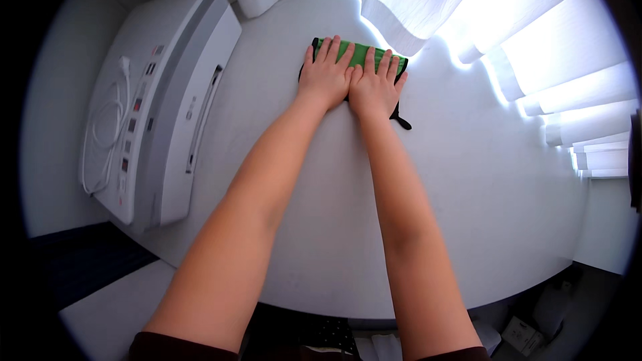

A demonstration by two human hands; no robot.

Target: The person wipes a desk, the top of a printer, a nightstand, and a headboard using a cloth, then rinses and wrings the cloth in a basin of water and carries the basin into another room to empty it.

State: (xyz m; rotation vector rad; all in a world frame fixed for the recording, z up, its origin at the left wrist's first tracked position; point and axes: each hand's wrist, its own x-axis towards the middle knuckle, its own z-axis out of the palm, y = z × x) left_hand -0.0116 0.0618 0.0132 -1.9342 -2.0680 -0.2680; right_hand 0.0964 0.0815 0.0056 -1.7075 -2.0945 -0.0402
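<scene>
Both my arms reach out to a green cloth (361,55) with black edging, folded and lying on the white tabletop (321,227) toward its far side. My left hand (326,75) rests flat on the cloth's left part, fingers stretched forward. Beside it, my right hand (376,87) presses on the right part, its fingers spread. The two thumbs meet or nearly meet in the middle. A black hanging loop (403,122) sticks out from the cloth near my right wrist. The palms cover the cloth's near part.
On the left stands a white and grey printer (180,100) with a coiled white cable (110,120) on top. Sheer white curtains (428,0) hang along the far and right edges, touching or nearly touching the tabletop. A small white box (521,335) sits below at the lower right.
</scene>
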